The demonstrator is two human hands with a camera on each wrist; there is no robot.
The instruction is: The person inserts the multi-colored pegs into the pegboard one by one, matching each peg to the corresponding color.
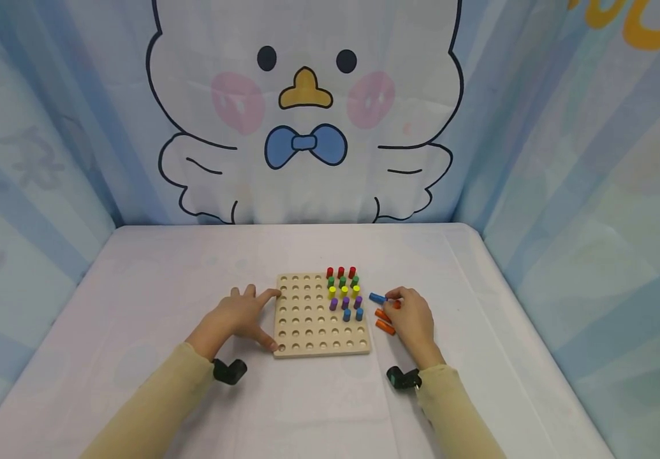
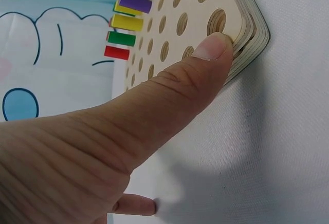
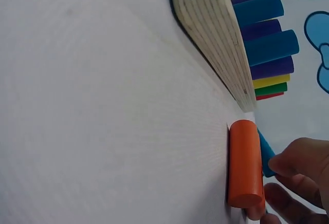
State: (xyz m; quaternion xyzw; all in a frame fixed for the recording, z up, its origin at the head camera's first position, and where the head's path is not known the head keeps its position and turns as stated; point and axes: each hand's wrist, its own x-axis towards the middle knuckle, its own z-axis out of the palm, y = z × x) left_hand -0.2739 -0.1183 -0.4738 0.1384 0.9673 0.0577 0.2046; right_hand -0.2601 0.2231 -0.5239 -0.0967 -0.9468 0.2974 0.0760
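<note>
A wooden pegboard [image 1: 321,354] lies on the table with rows of round holes. Standing in its right-hand columns are red pegs [image 1: 341,271], green, yellow [image 1: 344,291], purple and two blue pegs [image 1: 347,315]. My left hand [image 1: 238,317] holds the board's left side steady, the thumb [image 2: 200,64] pressing the near corner beside a hole and a finger at the edge farther up. To the right of the board, my right hand [image 1: 414,319] pinches one end of a loose blue peg [image 3: 266,154] between thumb and finger. Its other end points toward the board.
Loose orange pegs [image 1: 385,327] lie on the table by my right hand, one partly covered by the fingers. A white cloth covers the table [image 1: 307,408]. Printed curtains [image 1: 307,191] hang at the back and both sides.
</note>
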